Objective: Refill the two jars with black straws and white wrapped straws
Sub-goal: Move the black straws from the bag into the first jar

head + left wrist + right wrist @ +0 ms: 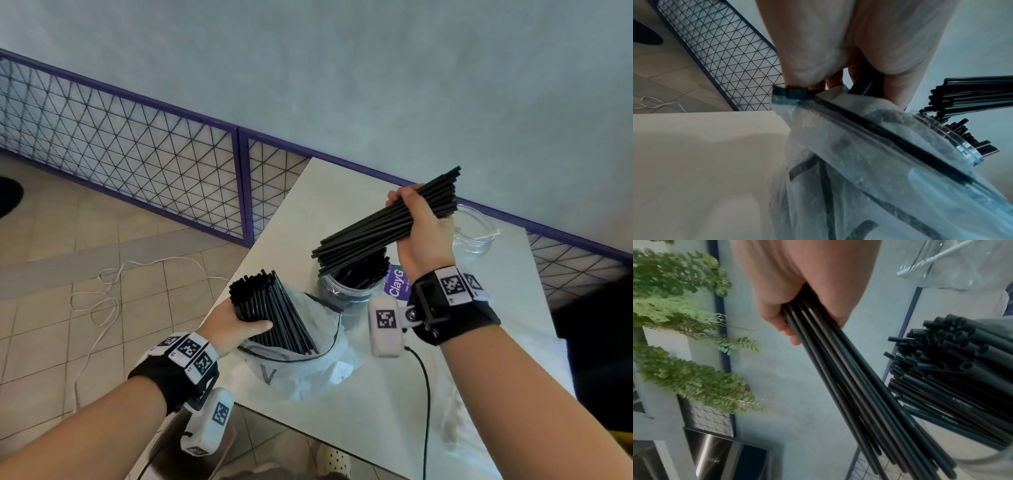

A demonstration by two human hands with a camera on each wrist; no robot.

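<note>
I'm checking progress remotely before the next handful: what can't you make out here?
- Fill level of the black-straw jar: head view, hidden by the right hand and its bundle.
- Far jar contents: partly behind that hand; right wrist view cuts it off.
- Straws left in the bag: frosted plastic.

Pale grey wall (342,68) at the far side; purple-framed wire mesh fence (137,150) below; beige tiled floor (51,274) left; white tabletop (394,394) near.
</note>
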